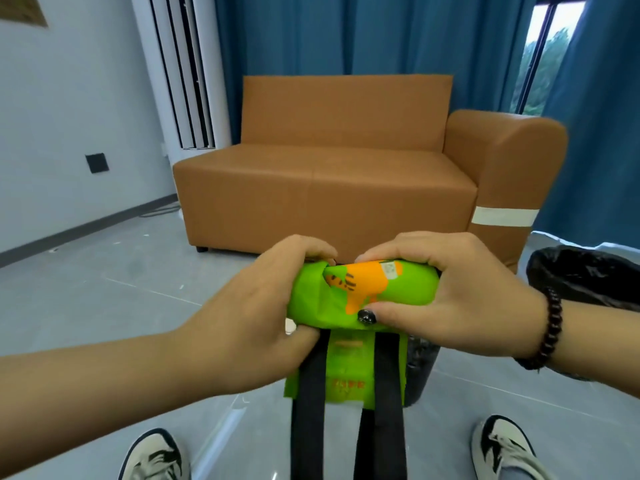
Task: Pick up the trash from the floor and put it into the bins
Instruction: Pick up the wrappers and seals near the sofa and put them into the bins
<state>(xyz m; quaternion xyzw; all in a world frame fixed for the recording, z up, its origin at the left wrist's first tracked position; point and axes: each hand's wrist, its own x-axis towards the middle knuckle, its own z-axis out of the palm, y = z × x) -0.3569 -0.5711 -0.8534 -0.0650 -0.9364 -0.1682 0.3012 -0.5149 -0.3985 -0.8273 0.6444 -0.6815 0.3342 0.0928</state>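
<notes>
Bare forearms, no sleeves showing. The right wrist wears a dark beaded bracelet (pixel 550 327) (thumbnail painted dark, probably black). Black-and-white sneakers (pixel 154 457) on both feet.

- Left hand (pixel 263 299): forearm enters from the lower left, fingers curled over the top left end of the green bag (pixel 360 292), thumb beneath.
- Right hand (pixel 453 292): forearm enters from the right, fingers curled over the bag's top right end, thumb pressed along its front.
- Right wrist: beaded bracelet (pixel 547 327).
- Both hands level, near each other.
</notes>
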